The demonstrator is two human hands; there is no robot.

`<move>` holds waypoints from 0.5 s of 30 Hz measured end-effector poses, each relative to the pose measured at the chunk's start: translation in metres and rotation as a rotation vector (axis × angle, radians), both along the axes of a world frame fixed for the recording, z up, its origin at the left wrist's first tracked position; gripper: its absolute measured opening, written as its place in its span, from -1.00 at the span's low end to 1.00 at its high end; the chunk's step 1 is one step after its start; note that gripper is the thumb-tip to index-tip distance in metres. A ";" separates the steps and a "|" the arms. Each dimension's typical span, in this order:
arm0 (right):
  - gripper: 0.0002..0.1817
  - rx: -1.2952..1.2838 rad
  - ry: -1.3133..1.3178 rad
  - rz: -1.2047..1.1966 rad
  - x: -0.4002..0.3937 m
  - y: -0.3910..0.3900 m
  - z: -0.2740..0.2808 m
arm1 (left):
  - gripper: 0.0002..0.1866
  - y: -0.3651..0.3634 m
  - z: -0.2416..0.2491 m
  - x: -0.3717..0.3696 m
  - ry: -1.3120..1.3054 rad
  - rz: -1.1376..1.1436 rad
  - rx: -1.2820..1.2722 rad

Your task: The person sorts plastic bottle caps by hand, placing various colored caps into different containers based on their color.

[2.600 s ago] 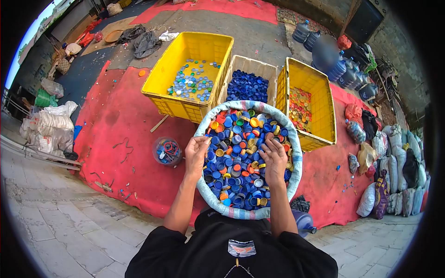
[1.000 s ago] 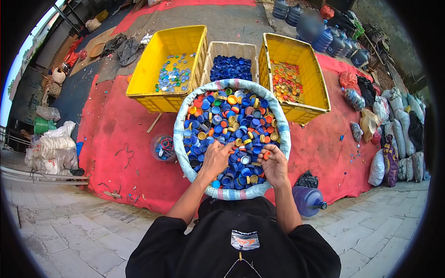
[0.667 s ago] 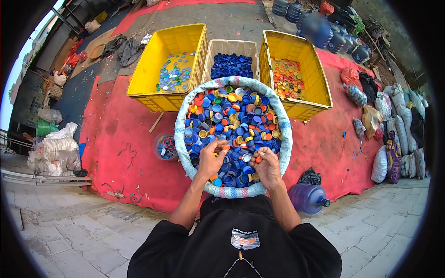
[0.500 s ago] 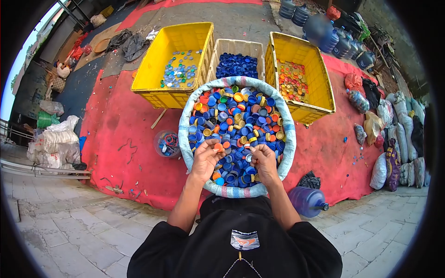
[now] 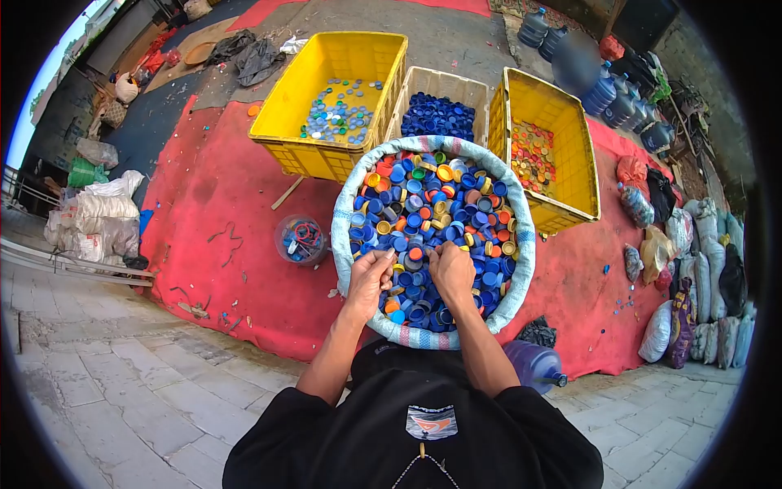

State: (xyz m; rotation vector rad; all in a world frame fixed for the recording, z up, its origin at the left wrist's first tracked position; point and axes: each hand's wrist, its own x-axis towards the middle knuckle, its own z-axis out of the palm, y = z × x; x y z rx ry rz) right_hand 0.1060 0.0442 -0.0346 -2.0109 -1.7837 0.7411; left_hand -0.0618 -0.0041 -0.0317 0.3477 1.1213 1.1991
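A round sack with a rolled pale-blue rim (image 5: 522, 244) stands before me, full of loose plastic bottle caps (image 5: 423, 213), mostly blue, with orange, yellow and green among them. Over the left part of the heap, my left hand (image 5: 369, 283) is closed, fingers curled and thumb against the fingertips; anything in that pinch is too small to make out. My right hand (image 5: 453, 273) is just to its right, back of the hand upward, fingers bent down at the caps. Its fingertips are partly hidden, and what they grip cannot be made out. An orange cap (image 5: 415, 253) lies between the hands.
Behind the sack stand a yellow crate (image 5: 326, 159) with pale and green caps, a white crate (image 5: 446, 81) with blue caps, and another yellow crate (image 5: 574, 191) with red and orange caps. A small tub (image 5: 285, 253) sits left; a water jug (image 5: 531, 365) lies right.
The view has shifted, moving the sack and crates rightward. My left hand no longer shows the orange cap at its fingers. My right hand has moved up and left, and its pale cap is out of sight.
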 end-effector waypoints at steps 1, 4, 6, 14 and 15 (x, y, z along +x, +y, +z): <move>-0.69 0.011 0.000 -0.003 0.000 -0.001 -0.002 | -0.81 0.000 -0.002 0.001 0.100 -0.042 0.013; -0.71 0.013 0.080 -0.024 0.007 0.002 -0.007 | -0.76 0.006 -0.007 0.006 0.473 -0.155 0.101; -0.71 -0.022 0.282 -0.055 0.014 0.005 0.001 | -0.73 0.010 -0.013 0.011 0.789 -0.194 0.218; -0.85 -0.276 1.515 -0.223 0.055 -0.005 0.028 | -0.49 0.024 -0.010 0.030 1.378 -0.370 0.409; -0.86 -0.293 1.694 -0.216 0.059 -0.007 0.028 | -0.47 0.025 -0.009 0.032 1.407 -0.404 0.391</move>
